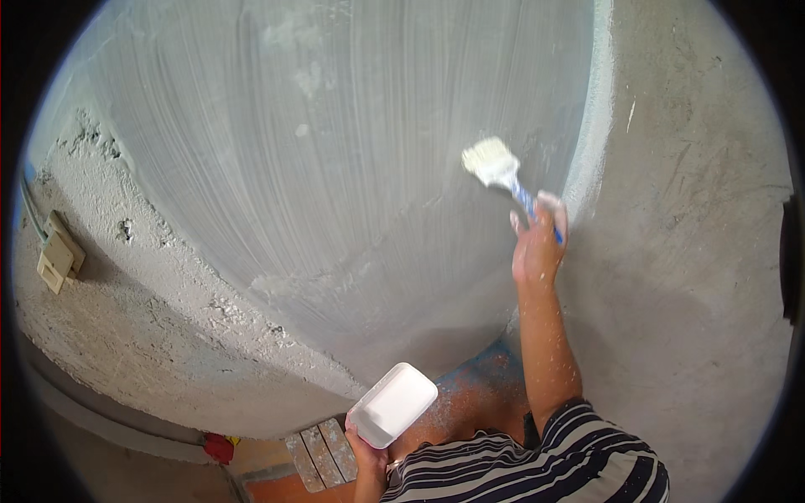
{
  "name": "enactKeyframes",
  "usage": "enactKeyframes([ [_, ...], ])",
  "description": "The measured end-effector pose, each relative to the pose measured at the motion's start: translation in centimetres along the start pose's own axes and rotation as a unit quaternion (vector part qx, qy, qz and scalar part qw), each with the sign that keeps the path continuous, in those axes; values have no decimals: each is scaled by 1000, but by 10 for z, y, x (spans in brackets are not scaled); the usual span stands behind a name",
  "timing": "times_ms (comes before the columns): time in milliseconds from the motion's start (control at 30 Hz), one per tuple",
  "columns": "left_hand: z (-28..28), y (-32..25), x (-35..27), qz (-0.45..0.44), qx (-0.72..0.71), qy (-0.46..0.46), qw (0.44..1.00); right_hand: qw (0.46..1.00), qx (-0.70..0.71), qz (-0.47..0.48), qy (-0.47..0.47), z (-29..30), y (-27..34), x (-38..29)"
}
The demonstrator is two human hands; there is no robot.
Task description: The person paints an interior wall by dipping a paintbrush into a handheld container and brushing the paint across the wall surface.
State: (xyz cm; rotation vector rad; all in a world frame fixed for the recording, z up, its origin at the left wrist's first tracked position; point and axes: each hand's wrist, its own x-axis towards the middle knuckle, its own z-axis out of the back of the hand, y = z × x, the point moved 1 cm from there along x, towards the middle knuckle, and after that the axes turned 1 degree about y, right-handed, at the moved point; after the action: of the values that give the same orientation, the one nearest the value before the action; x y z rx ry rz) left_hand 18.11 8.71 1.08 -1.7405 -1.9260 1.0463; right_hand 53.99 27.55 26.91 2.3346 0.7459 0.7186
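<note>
My right hand [539, 245] grips the blue handle of a flat paintbrush [494, 163], raised before a grey plastered wall [352, 207]. White paint coats the bristles and ferrule, and some is smeared on my fingers. Whether the bristle tip touches the wall I cannot tell. Low in front of my body, my left hand [370, 449] holds a white rectangular tray [393, 405] by its near left corner. Its inside is white, with a grey shadow at the lower end. Long streaky brush marks run down the wall.
Bare cement wall [685, 207] adjoins at the right, past a white painted strip [591, 126]. A cream electrical switch box [60, 254] with a cable is mounted at the left. Below stand a slatted wooden stool [322, 454] and a red object [219, 447] on the floor.
</note>
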Motion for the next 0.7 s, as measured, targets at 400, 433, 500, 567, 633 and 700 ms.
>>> enactKeyframes([
  [400,48,-41,24,66,39,44,996,914,-309,-203,-166,177,-189,-100],
  [433,49,-40,27,74,31,43,996,915,-307,-196,-171,165,-176,-93],
  [500,52,-40,30,78,29,50,995,946,-267,-131,-129,135,-146,-75],
  [567,55,-40,33,84,25,48,995,971,-206,-75,-94,68,-88,-69],
  [633,54,-39,35,81,23,47,995,991,-136,-19,-9,29,-41,-52],
  [700,49,-42,35,89,15,43,995,998,-56,21,12,-24,2,-46],
])
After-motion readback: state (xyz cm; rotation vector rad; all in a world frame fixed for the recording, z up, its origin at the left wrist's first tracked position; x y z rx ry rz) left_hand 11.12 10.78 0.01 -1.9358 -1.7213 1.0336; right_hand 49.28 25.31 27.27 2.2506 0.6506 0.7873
